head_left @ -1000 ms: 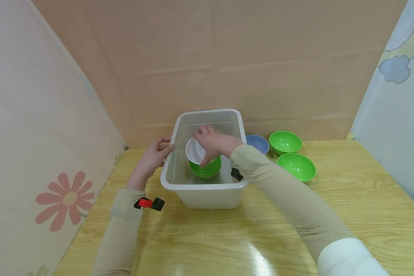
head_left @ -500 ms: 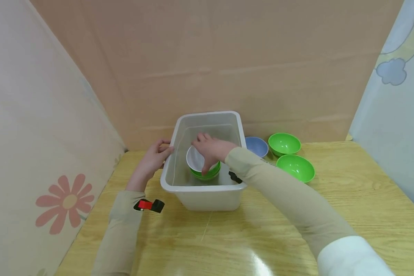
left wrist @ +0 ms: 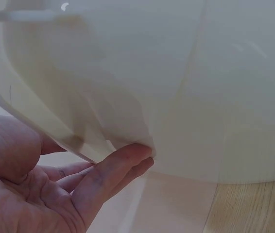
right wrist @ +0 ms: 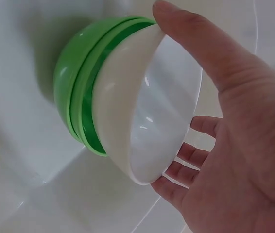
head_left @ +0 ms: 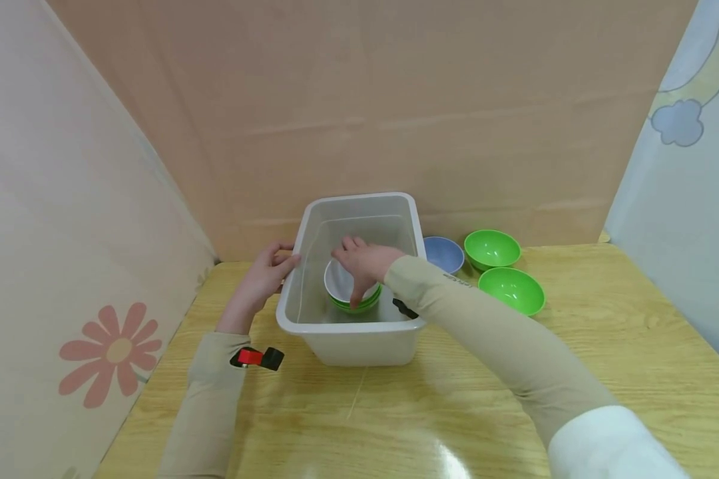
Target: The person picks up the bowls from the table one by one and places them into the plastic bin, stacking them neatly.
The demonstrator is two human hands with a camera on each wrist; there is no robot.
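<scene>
white bowl sits nested in the stacked green bowls inside the translucent plastic bin, toward its middle. right hand reaches down into the bin and grasps the white bowl across its rim, thumb on one edge, fingertips on the opposite edge, as the right wrist view shows plainly. left hand rests against the bin's left wall just under the rim, fingers extended and touching the plastic, thumb over the lip; it clasps nothing else. bin stands on the wooden table. blue bowl and two loose green bowls lie on the table just right of the bin.
</scene>
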